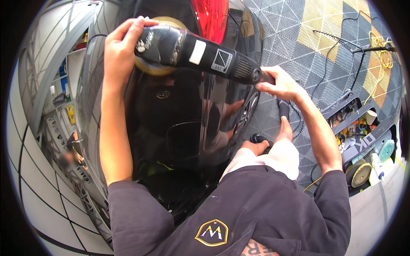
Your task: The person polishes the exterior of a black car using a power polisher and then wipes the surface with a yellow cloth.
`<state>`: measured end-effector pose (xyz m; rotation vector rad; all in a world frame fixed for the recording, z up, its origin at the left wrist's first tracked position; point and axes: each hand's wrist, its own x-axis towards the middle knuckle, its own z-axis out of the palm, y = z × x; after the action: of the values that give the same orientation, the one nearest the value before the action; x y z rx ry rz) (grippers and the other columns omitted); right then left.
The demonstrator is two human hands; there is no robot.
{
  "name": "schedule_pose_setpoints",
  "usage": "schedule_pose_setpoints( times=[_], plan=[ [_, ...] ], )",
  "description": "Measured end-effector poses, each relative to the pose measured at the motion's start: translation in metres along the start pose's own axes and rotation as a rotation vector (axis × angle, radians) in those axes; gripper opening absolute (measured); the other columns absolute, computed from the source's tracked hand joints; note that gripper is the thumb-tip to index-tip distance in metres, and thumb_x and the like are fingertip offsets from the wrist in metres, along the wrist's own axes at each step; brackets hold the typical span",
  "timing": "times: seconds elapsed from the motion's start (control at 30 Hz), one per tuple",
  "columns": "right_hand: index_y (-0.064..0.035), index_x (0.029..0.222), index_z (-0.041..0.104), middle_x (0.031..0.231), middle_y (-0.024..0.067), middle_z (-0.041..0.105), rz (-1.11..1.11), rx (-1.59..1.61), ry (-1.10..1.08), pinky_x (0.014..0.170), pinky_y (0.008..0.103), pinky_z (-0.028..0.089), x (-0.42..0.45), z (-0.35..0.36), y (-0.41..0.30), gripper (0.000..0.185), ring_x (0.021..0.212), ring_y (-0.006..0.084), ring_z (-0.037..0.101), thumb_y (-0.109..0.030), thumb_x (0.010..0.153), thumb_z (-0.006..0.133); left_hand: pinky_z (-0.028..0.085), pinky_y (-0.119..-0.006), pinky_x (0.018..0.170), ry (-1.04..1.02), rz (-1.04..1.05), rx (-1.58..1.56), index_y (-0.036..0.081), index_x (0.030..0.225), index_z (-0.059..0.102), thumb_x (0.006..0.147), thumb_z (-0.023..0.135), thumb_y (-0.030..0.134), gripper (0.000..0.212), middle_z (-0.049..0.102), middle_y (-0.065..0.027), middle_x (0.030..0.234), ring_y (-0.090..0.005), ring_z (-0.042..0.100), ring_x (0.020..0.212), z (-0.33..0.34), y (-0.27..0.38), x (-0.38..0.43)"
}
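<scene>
A black car polisher [208,52] lies across the view, held in both my hands. My left hand [123,48] grips its head end, with the thumb on top. The rear end is in my right hand [282,84], fingers wrapped around the narrow part. Beneath the head shows a round yellow polishing pad [155,69], against or very close to the glossy black car body panel [160,112]; contact is hidden. A red tail light [213,19] lies just beyond the polisher. Nearer to me, the panel has a fuel filler door [184,139].
At right stands a tool cart [368,140] holding bottles, tools and a round pad [362,174]. Dark cords and a yellow cable [379,80] run over the patterned floor tiles [282,35]. Another person [72,153] is at far left, beyond the car.
</scene>
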<state>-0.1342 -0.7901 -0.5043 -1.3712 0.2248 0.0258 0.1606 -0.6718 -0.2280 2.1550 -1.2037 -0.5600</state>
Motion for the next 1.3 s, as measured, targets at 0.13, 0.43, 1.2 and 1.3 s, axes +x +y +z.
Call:
schedule_pose_setpoints(
  times=[0.13, 0.43, 1.2, 1.3],
  plan=[
    [-0.0042, 0.092, 0.068, 0.068, -0.0026, 0.057, 0.046, -0.038, -0.051, 0.059, 0.0290, 0.040, -0.011, -0.001, -0.002, 0.039, 0.063, 0.0087, 0.049, -0.042, 0.086, 0.077, 0.041, -0.039, 0.113, -0.011, 0.028, 0.053, -0.003, 0.106, 0.076, 0.108, 0.055, 0.024, 0.034, 0.076, -0.0142, 0.111, -0.0258, 0.063, 0.126, 0.003, -0.008, -0.012],
    [-0.0044, 0.095, 0.069, 0.068, -0.0031, 0.055, 0.028, -0.098, -0.047, 0.060, 0.0316, 0.040, -0.006, 0.007, -0.013, 0.041, 0.064, 0.0094, 0.048, -0.045, 0.088, 0.075, 0.047, -0.038, 0.107, 0.074, -0.051, -0.024, -0.005, 0.106, 0.075, 0.108, 0.054, 0.022, 0.034, 0.076, -0.0178, 0.109, -0.0262, 0.069, 0.115, -0.004, -0.004, -0.013],
    [-0.0044, 0.099, 0.069, 0.065, 0.0120, 0.067, -0.184, -0.271, -0.161, 0.058, 0.0404, 0.050, -0.019, 0.041, 0.008, 0.052, 0.058, 0.0305, 0.066, -0.053, 0.083, 0.078, 0.048, -0.039, 0.103, 0.377, 0.034, 0.037, -0.007, 0.097, 0.073, 0.102, 0.059, 0.008, 0.021, 0.076, -0.0154, 0.098, -0.0278, 0.069, 0.109, 0.011, -0.001, -0.110],
    [-0.0058, 0.099, 0.070, 0.064, 0.0093, 0.066, -0.153, -0.198, -0.119, 0.057, 0.0380, 0.049, -0.022, 0.048, 0.010, 0.045, 0.056, 0.0253, 0.065, -0.047, 0.084, 0.079, 0.048, -0.039, 0.105, 0.467, 0.198, 0.411, -0.008, 0.104, 0.071, 0.100, 0.061, 0.000, 0.013, 0.074, -0.0183, 0.110, -0.0269, 0.068, 0.113, 0.020, 0.020, -0.099]
  ],
)
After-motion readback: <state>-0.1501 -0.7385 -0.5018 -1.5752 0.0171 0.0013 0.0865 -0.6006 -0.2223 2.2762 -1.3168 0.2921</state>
